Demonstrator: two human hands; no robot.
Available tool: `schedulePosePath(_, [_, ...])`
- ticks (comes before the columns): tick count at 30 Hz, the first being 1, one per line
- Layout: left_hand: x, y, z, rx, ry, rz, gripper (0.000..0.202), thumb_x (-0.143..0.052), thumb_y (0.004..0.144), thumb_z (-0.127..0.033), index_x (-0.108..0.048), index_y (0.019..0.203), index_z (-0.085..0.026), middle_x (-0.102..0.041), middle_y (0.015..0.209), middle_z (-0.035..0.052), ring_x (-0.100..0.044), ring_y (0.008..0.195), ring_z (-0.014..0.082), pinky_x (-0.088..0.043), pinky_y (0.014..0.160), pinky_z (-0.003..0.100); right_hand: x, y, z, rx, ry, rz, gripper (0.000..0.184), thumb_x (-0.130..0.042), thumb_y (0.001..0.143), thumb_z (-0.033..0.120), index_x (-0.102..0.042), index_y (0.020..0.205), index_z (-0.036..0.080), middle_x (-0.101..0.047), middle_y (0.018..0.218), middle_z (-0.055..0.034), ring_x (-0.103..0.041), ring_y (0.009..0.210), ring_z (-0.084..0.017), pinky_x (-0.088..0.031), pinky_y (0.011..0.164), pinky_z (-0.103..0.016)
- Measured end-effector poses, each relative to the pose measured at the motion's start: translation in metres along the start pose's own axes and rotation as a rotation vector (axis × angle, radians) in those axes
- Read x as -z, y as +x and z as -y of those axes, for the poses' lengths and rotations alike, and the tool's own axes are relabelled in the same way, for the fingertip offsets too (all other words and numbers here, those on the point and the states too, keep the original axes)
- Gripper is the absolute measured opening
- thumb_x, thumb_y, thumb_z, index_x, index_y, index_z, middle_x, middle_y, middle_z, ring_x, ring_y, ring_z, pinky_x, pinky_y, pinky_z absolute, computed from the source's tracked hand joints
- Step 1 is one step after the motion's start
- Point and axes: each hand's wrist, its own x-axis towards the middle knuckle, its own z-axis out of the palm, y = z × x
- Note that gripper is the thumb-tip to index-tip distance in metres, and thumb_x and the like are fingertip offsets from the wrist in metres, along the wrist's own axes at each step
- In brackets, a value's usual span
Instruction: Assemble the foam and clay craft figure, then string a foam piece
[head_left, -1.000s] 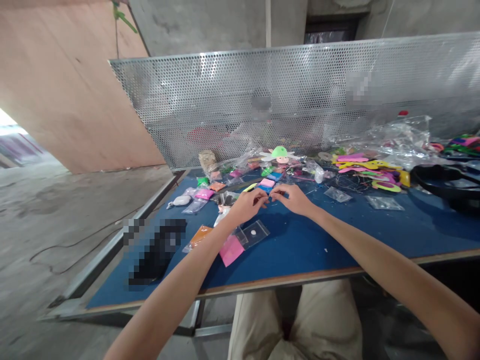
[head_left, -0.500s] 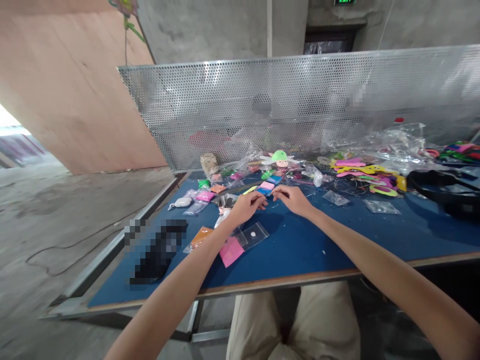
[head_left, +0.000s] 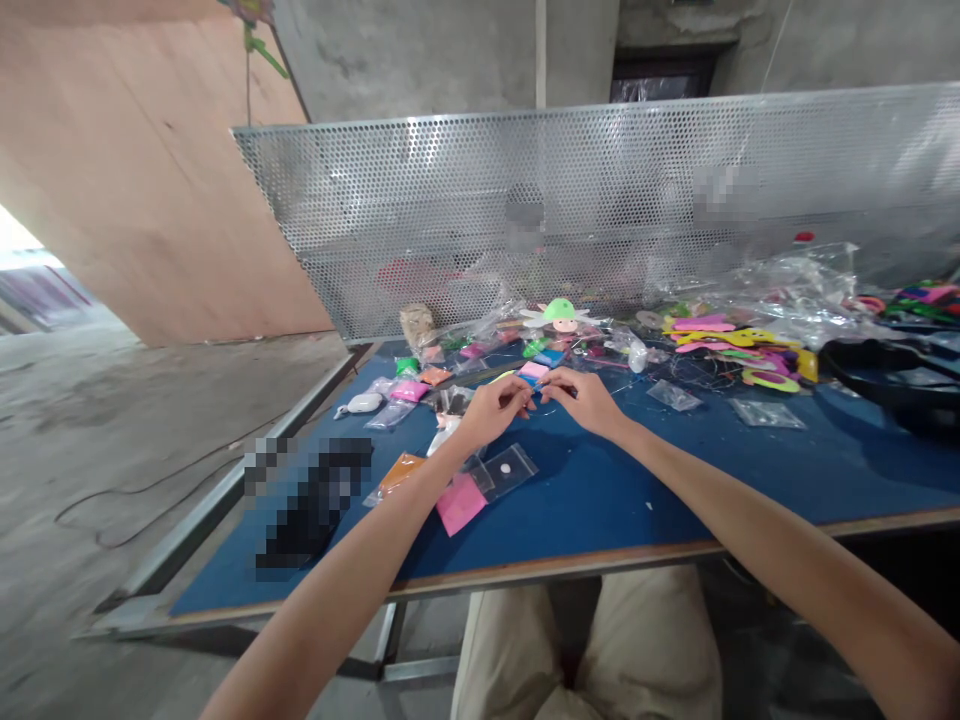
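Both hands meet above the middle of the blue tabletop [head_left: 600, 500]. My left hand [head_left: 493, 408] has its fingers pinched together; what they hold, if anything, is too small to name. Facing it, my right hand [head_left: 583, 398] is pinched too, its fingertips close to the left ones. Just behind them lies a small pink and blue block [head_left: 534, 370]. Below my left hand rest a clear zip bag [head_left: 517, 470] with a white dot on it and a pink packet [head_left: 460, 503]. An orange packet [head_left: 401, 474] lies left of my forearm.
A green-capped figure [head_left: 559, 316] stands at the back before a perforated metal panel [head_left: 450, 200]. Colourful foam pieces [head_left: 735, 350], clear bags [head_left: 766, 413] and a black strap [head_left: 885, 385] are on the right. A white earphone case [head_left: 364, 403] and a blurred-out dark object [head_left: 319, 505] lie left.
My hands have drawn slightly closer together, the right one shifting a little left. The packets and other things on the table stay where they were.
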Motion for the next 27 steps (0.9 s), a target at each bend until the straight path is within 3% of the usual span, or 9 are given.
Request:
schedulePosePath(3, [0.0000, -0.0002, -0.0014, 0.006, 0.026, -0.004, 0.031, -0.049, 0.095, -0.046, -0.061, 0.096, -0.017, -0.071, 0.083, 0.0036, -0.068, 0.067, 0.0141, -0.057, 0.069, 0.027, 0.0009, -0.0005, -0.0008, 0.014, -0.013, -0.026, 0.030, -0.054, 0.094, 0.036, -0.062, 0.120, 0.025, -0.076, 0.084, -0.0015, -0.071, 0.080, -0.020, -0.051, 0.077, -0.032])
schedulePosePath(9, [-0.0002, -0.0007, -0.0010, 0.003, 0.034, 0.002, 0.028, -0.048, 0.096, -0.043, -0.059, 0.097, -0.018, -0.071, 0.083, 0.0037, -0.069, 0.066, 0.0146, -0.057, 0.068, 0.028, 0.0026, 0.0002, -0.0043, 0.007, 0.009, -0.039, 0.023, -0.053, 0.094, 0.036, -0.068, 0.103, 0.021, -0.075, 0.082, -0.0031, -0.071, 0.079, -0.020, -0.052, 0.075, -0.031])
schedulePosePath(17, [0.0032, -0.0014, -0.0026, -0.047, 0.142, -0.011, 0.027, -0.046, 0.097, -0.038, -0.057, 0.114, -0.021, -0.072, 0.082, 0.0023, -0.070, 0.063, 0.0142, -0.057, 0.068, 0.028, 0.0025, 0.0012, -0.0003, -0.006, 0.054, 0.006, 0.023, -0.055, 0.093, 0.038, -0.068, 0.101, 0.020, -0.075, 0.084, -0.0036, -0.070, 0.076, -0.019, -0.052, 0.072, -0.031])
schedulePosePath(24, [0.0035, -0.0018, -0.0032, -0.031, 0.122, 0.009, 0.030, -0.046, 0.097, -0.040, -0.058, 0.116, -0.021, -0.073, 0.084, 0.0031, -0.071, 0.064, 0.0150, -0.059, 0.070, 0.028, 0.0035, -0.0001, 0.0012, -0.017, 0.023, -0.015, 0.034, -0.056, 0.092, 0.041, -0.056, 0.121, 0.022, -0.075, 0.082, -0.0035, -0.071, 0.075, -0.021, -0.050, 0.071, -0.031])
schedulePosePath(27, [0.0038, -0.0018, -0.0040, -0.030, 0.153, 0.002, 0.028, -0.046, 0.097, -0.039, -0.060, 0.113, -0.021, -0.074, 0.084, 0.0028, -0.071, 0.064, 0.0148, -0.058, 0.069, 0.028, 0.0031, -0.0004, 0.0005, -0.011, 0.012, -0.014, 0.032, -0.055, 0.093, 0.041, -0.057, 0.119, 0.023, -0.075, 0.082, -0.0029, -0.070, 0.073, -0.020, -0.050, 0.069, -0.030])
